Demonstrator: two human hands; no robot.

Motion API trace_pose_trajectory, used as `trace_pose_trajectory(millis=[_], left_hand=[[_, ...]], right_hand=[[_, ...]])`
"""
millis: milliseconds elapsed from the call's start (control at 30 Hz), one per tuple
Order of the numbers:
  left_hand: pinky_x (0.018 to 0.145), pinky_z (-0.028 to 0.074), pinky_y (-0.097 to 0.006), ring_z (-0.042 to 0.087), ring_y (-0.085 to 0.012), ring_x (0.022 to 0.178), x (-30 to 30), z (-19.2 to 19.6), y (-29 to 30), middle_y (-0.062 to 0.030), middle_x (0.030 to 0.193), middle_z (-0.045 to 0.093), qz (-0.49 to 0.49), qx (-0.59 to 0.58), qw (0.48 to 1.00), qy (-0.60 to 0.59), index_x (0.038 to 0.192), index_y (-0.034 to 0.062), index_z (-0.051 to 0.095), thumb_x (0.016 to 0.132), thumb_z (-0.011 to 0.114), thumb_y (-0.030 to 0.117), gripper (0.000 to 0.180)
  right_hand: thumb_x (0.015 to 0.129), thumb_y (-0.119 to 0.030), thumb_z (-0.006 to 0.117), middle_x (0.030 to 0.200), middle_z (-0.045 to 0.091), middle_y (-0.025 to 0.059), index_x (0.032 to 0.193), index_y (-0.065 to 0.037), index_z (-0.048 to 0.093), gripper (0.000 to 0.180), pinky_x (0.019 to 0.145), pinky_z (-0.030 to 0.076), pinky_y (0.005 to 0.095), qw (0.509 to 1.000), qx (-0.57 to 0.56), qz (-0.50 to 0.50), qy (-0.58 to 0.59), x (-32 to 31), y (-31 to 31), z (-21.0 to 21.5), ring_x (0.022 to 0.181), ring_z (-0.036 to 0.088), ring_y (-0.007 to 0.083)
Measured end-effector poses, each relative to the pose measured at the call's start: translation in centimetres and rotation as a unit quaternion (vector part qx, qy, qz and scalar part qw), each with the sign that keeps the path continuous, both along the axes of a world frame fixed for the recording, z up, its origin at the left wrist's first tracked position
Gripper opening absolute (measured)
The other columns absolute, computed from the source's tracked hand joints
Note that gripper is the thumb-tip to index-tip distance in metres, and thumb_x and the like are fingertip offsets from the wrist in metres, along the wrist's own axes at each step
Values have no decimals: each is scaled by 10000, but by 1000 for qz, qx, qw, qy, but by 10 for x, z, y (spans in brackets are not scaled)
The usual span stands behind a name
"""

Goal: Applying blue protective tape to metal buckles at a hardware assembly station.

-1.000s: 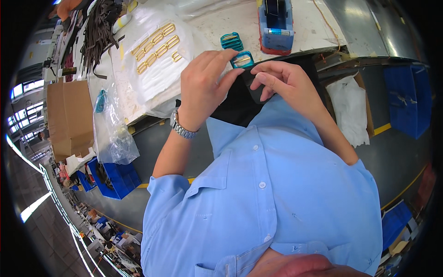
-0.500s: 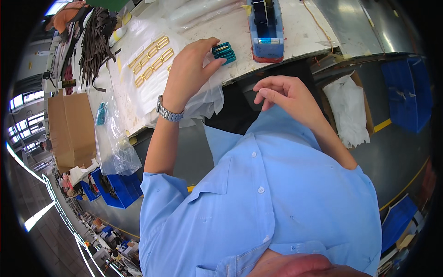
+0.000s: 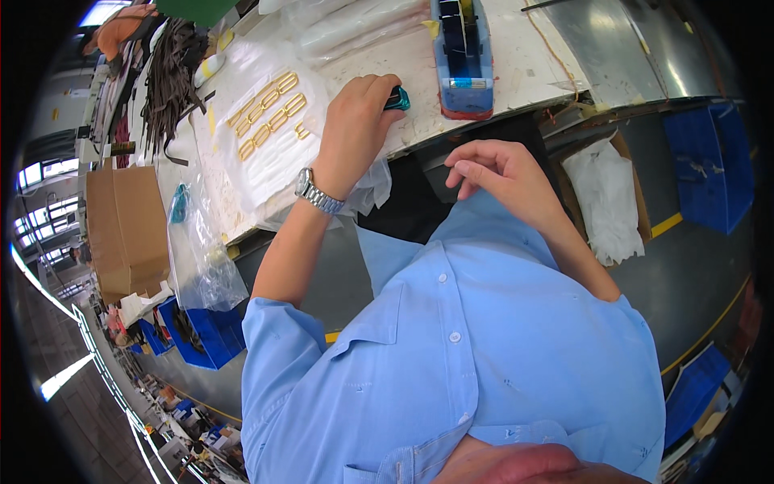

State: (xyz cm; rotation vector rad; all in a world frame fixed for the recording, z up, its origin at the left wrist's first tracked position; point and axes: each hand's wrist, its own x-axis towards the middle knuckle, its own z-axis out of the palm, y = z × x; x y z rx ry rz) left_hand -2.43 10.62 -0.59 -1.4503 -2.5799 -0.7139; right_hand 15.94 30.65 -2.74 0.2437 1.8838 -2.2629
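My left hand (image 3: 360, 117), with a steel watch at the wrist, reaches over the worktable's front edge. Its fingers close round a small teal-wrapped bundle (image 3: 401, 98), hiding most of it. To the left of that hand, gold-coloured oval slider buckles (image 3: 270, 121) lie in rows on a white plastic sheet (image 3: 262, 177). Just in front of my body, my right hand (image 3: 501, 168) hangs in the air with loosely bent fingers and nothing visible in them.
A blue tape dispenser (image 3: 466, 93) stands right of the bundle. Clear plastic bags (image 3: 347, 32) lie at the back, dark straps (image 3: 171, 81) at the far left. A cardboard box (image 3: 125, 230) is on the left. Blue crates (image 3: 709, 169) stand on the right.
My left hand has shifted right and closed over the teal bundle, which showed more fully before. The watch wrist moved right with it. My right hand is nearly unchanged.
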Motion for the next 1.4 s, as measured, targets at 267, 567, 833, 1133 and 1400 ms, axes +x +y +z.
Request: trace_pose_trajectory(millis=[267,567,833,1133,1400], left_hand=[[906,555,-454,689,-386,1035,-28,-9,1,-171,1108,733,37,11,998,42,1269,43,679,841,837,99,459],[855,544,-477,692,-391,969,-29,-19,8,-163,983,732,38,13,999,21,1246,55,642,882,807,135,407],[892,550,-476,694,-388,1018,-29,-16,7,-168,1088,733,24,44,998,41,1361,95,612,905,796,124,494],[935,578,-408,721,-358,1076,-16,10,-15,-148,1205,760,60,117,989,65,1329,75,689,929,803,111,418],[731,570,-347,742,-246,795,-23,33,-112,-106,939,777,236,189,952,54,1036,39,769,962,764,113,106]], right_hand=[[1083,-81,643,1003,780,75,1202,26,758,197,769,547,223,955,82,-207,198,-6,20,38,803,668,89],[1085,-100,647,1069,796,101,1206,30,769,215,785,558,237,953,130,-215,170,-12,40,30,811,677,95],[1085,-171,667,1077,797,76,1221,5,779,249,697,515,223,941,158,-241,177,-24,39,39,771,667,77],[1098,-391,654,775,658,5,1187,12,804,439,563,427,237,960,201,-153,119,-54,40,27,591,569,68],[1012,-480,745,665,628,10,1101,18,815,510,542,390,266,938,294,-168,79,-63,34,31,561,503,62]])
